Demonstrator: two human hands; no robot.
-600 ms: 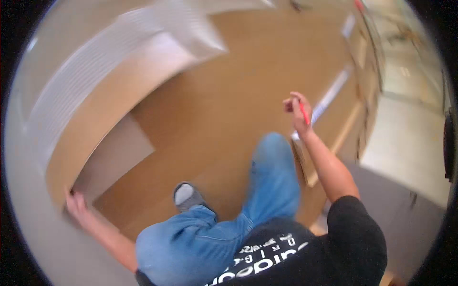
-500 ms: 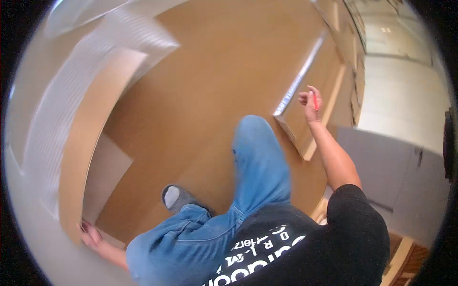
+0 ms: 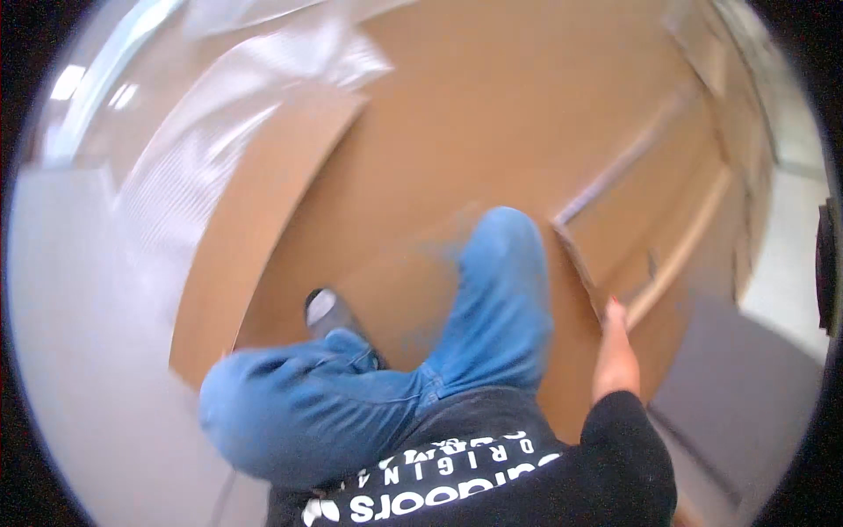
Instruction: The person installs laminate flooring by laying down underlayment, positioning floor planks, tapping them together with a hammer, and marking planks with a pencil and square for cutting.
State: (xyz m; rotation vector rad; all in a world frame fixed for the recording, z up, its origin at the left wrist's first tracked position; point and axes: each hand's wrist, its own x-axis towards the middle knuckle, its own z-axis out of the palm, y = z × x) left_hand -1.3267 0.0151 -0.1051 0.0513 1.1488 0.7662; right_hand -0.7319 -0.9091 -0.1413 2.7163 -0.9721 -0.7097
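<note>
My right hand [image 3: 617,314] is low at the near end of a long flat cardboard box [image 3: 650,211] on my right. It is blurred, and its fingers are mostly out of sight. A small bit of a thin red stick-like thing [image 3: 614,301] shows at the hand; its kind cannot be made out. My left hand is out of sight around my left knee. Beside that knee a raised cardboard flap [image 3: 255,228] curves up along the left. Under my legs lies a broad brown cardboard sheet [image 3: 404,158].
Crinkled clear plastic wrap [image 3: 193,176] lies along the flap's outer side. A grey panel [image 3: 746,386] is at the right, beyond my arm. Light flooring [image 3: 795,237] shows past the box. My slippered foot [image 3: 329,312] rests on the cardboard.
My right hand has come down and nearer, from above the long box to its near end. My left hand has gone from view at the flap. The whole view has turned and shifted.
</note>
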